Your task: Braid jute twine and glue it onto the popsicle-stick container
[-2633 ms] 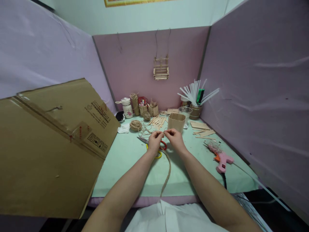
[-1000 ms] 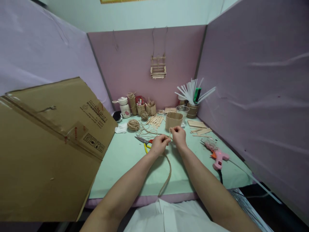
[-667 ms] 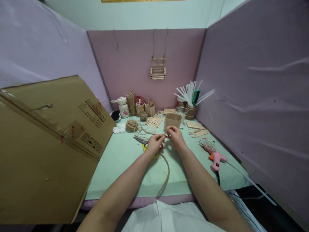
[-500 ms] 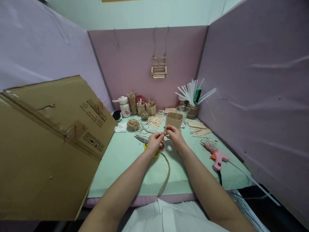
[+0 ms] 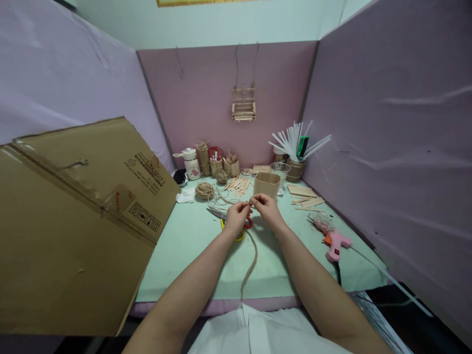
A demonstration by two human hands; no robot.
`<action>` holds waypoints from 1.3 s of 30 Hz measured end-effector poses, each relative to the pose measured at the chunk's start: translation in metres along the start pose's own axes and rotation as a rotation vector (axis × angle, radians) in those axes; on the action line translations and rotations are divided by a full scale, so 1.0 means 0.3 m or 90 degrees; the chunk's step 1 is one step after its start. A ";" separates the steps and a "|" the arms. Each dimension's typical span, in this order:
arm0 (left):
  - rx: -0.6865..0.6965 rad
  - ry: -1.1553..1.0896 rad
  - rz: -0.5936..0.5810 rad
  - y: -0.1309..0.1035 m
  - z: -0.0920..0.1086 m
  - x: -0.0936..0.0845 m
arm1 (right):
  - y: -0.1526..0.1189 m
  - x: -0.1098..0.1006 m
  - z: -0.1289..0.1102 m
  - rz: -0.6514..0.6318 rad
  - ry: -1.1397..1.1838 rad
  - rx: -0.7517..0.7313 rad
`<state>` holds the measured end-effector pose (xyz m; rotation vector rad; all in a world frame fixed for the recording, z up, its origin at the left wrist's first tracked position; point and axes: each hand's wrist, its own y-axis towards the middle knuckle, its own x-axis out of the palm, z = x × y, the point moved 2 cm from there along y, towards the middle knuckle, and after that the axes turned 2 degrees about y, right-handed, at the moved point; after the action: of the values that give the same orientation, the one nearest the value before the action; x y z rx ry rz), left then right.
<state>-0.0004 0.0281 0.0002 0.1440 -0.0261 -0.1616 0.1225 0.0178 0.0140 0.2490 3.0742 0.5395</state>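
A pale green cloth (image 5: 177,275) covers the tabletop, walled in by a mauve back panel (image 5: 206,98) and side sheets. Near the centre of the frame, the left hand (image 5: 237,217) and right hand (image 5: 267,210) meet, fingers nearly closed, thumb and fingertips pinching a tan braided jute cord (image 5: 254,253); its gripped end is too small to make out. The cord emerges below the left hand and curves to the lower centre, its lower tip hard to see against the white garment (image 5: 228,337). Scissors with red and yellow handles (image 5: 240,237) lie under the left hand, partly covered. Just behind the right hand stands a brown corrugated-cardboard container (image 5: 267,184), its lower part hidden. A ball of tan twine (image 5: 204,191) sits left of centre, loose strands tangled beside it. At right lies a pink glue gun (image 5: 336,243), its nozzle blurred among wispy threads. A large brown cardboard sheet (image 5: 73,246) fills the lower left, cut off by the frame.
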 end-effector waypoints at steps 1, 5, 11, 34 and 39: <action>0.003 0.000 -0.003 0.000 0.000 0.000 | -0.001 0.001 -0.002 0.001 -0.003 -0.001; 0.015 0.021 -0.004 -0.002 0.004 -0.002 | -0.008 0.005 -0.011 0.005 -0.014 -0.011; 0.035 0.040 0.014 0.008 0.000 -0.017 | -0.012 0.010 -0.010 0.019 -0.111 -0.056; 0.092 0.103 0.032 0.006 0.009 -0.021 | 0.002 0.001 0.028 -0.052 0.186 0.161; 0.120 0.075 0.085 0.017 0.012 -0.035 | -0.009 0.006 -0.001 -0.153 0.210 0.137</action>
<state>-0.0101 0.0342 0.0042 0.3383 0.0673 -0.0165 0.1202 0.0156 0.0134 -0.2326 3.4109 0.2611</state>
